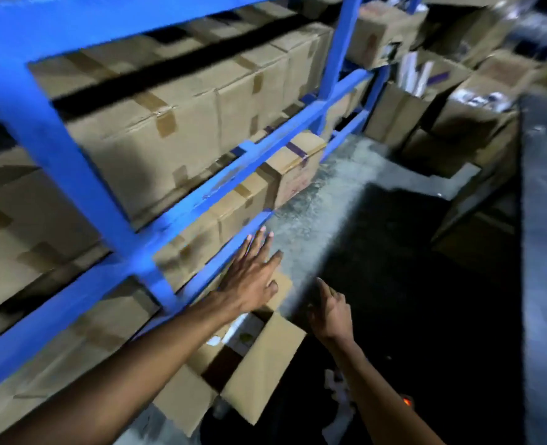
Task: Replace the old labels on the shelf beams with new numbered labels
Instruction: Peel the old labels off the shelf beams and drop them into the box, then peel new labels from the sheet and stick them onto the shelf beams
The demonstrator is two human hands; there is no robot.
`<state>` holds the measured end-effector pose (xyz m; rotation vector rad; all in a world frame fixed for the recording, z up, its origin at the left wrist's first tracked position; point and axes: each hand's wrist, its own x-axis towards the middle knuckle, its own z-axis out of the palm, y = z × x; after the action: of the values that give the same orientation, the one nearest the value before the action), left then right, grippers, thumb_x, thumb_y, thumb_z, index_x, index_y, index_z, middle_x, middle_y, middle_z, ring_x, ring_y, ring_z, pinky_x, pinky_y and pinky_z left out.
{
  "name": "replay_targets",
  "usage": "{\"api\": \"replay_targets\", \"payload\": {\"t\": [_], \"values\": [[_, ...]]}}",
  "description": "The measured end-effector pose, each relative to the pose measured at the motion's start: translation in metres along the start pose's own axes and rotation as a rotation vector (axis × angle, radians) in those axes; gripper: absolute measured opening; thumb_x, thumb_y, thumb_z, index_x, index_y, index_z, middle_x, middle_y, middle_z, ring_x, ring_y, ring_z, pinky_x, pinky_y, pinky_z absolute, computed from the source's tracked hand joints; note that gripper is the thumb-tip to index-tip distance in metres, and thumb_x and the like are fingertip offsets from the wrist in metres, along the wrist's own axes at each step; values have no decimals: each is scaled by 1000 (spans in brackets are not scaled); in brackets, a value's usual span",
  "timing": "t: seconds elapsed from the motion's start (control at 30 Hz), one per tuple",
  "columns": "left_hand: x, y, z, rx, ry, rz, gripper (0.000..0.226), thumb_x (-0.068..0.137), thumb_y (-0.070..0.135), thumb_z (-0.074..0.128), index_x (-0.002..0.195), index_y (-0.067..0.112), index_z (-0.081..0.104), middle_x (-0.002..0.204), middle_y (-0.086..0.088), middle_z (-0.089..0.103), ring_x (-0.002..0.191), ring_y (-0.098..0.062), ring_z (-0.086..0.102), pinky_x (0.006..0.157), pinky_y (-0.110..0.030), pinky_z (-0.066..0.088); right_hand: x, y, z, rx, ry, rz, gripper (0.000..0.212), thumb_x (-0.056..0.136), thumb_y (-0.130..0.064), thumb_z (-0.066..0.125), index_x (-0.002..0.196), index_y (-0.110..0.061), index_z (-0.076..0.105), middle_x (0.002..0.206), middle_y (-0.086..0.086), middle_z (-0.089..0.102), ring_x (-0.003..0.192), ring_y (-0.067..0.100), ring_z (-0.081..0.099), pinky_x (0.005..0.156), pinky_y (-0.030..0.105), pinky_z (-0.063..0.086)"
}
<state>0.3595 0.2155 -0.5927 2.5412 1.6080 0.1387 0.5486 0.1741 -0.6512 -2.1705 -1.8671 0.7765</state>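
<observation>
Head view, tilted and blurred, so I read it with caution. I judge I am between labels: neither hand carries one, and both reach down toward the low beam [233, 248] of the blue rack [57, 149], which runs from 7 o'clock up to 1 o'clock across the frame.

My left hand [252, 277] is spread flat, fingers splayed and pointing to 1 o'clock, palm down, empty. Its fingertips lie at the edge of that low beam; whether they touch the steel I cannot tell through the blur. The forearm runs in long from 7 o'clock.

My right hand [333, 306] sits just to 4 o'clock of the left, loosely curled, fingers half bent, with nothing visible in it. Its forearm comes in from 5 o'clock.

The labels themselves I cannot make out. The mid beam [265, 152] above shows pale scuffed patches that may be old label residue, but that is a guess. Below my hands an open carton [265, 358] stands on the floor [323, 194], with pale items inside; these could be the new labels, though I cannot confirm it.

Next, I think, I must find the old label on the low beam, get a fingernail under a corner, and peel. That calls for a steadier head.
</observation>
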Motion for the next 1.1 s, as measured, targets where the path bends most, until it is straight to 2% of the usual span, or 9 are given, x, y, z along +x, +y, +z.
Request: {"api": "replay_targets", "payload": {"t": [0.13,0.2,0.3,0.43,0.6,0.7,0.83,0.93,1.1], "values": [[26,137,27,-51,27,301,63,63,32,59,121,9,60,137,-23,49,134,-41,35,107,-53,20,-60,102,-66,-78,200,136,66,83,-24,56,143,-15,29,147,11,40,127,31,43,102,38,39],[28,169,32,-63,-28,343,64,69,33,55,128,10,54,142,-22,44,138,-40,28,110,-53,17,-74,123,-85,-92,258,162,65,85,-23,54,143,-15,28,148,11,37,129,31,41,103,38,38],[27,252,48,-140,-109,447,66,81,38,43,142,14,35,155,-17,21,145,-32,4,117,-43,0,-123,185,-120,-82,381,299,62,83,-21,54,141,-13,34,146,15,40,126,35,42,102,41,39],[4,337,69,-231,-237,547,61,94,42,40,147,18,24,158,-12,13,146,-26,1,118,-38,-1,-199,248,-139,-95,484,528,56,84,-26,53,136,-11,38,140,15,43,121,37,43,97,43,38],[-46,405,95,-219,-361,691,85,77,66,6,148,22,21,159,-10,6,146,-24,-2,117,-35,-2,-283,301,-122,40,590,863,50,87,-28,50,133,-11,41,142,18,42,124,38,40,99,44,35],[-63,422,105,-185,-392,770,100,67,76,-4,147,24,26,158,-14,4,146,-27,-3,117,-36,-1,-315,313,-109,92,625,986,41,86,-30,50,123,-11,49,127,17,53,114,37,46,93,42,39],[-77,433,113,-137,-395,797,90,71,64,0,145,24,31,157,-19,6,146,-31,-3,117,-39,0,-332,312,-96,135,605,1041,42,89,-29,48,127,-12,46,128,13,53,117,34,45,92,40,41],[-77,433,118,-197,-360,756,82,77,61,9,140,21,42,155,-21,14,145,-33,6,117,-43,9,-327,307,-94,126,610,1012,40,87,-19,45,127,-10,46,126,13,54,116,33,44,91,40,41],[-77,427,118,-376,-367,594,47,91,38,50,133,17,49,156,-18,16,145,-28,10,115,-37,19,-316,304,-101,308,707,970,51,77,-5,48,128,-12,45,115,16,53,108,33,49,89,38,41]]}}
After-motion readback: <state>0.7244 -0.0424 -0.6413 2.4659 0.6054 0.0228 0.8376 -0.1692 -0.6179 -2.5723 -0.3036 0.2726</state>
